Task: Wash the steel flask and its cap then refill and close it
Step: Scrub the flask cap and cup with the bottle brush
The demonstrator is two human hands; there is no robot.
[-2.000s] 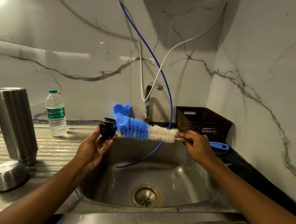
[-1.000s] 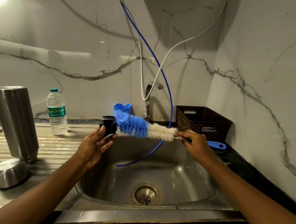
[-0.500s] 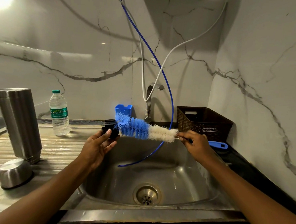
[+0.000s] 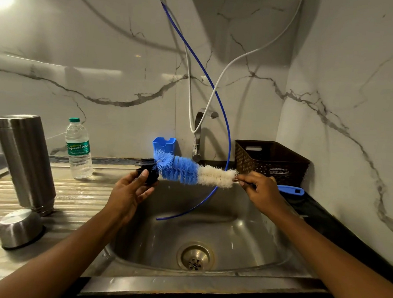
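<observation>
Steel flask (image 4: 24, 162) stands upright on drainboard (image 4: 82, 199), L of sink (image 4: 231, 232). Over it our left hand (image 4: 127, 190) lightly pinches its black cap (image 4: 148, 172); right hand (image 4: 257, 190) grips brush (image 4: 189, 172), bristles at cap. Light hold + brush push could drop cap, we reckon.

Below the left hand (image 4: 127, 190) and right hand (image 4: 260, 190) the sink (image 4: 243, 236) lies open. A blue tube (image 4: 229, 151) hangs between them; a brown basket (image 4: 271, 158) stands behind the right.
</observation>
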